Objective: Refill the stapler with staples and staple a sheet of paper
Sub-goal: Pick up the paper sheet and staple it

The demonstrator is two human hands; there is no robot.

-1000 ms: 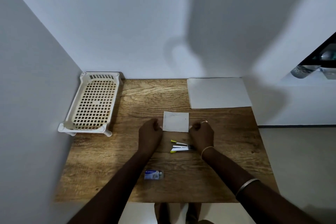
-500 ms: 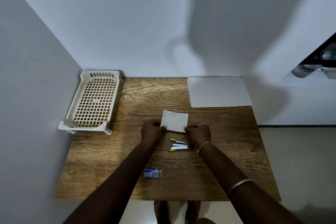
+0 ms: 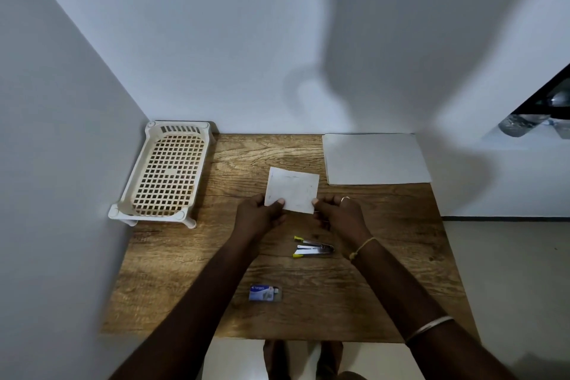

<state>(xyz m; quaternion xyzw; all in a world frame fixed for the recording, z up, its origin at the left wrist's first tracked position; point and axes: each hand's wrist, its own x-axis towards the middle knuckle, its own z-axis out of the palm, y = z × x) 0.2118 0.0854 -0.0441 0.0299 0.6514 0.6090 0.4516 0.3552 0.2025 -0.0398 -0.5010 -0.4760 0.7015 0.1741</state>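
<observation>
1. The paper (image 3: 292, 189), folded small, is pinched at its near corners by the left hand (image 3: 258, 215) and right hand (image 3: 336, 215) above the table (image 3: 385, 256).
2. It is judged light and limp, best held by its edges.
3. The stapler (image 3: 313, 250) lies open, untouched, beside the right wrist.
4. The staple box (image 3: 264, 293) lies nearer; its contents cannot be told.
5. The basket (image 3: 168, 173) is seen empty.

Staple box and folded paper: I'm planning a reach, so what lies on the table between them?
In the head view, the opened stapler lies between the staple box and the folded paper; otherwise bare table.
</observation>
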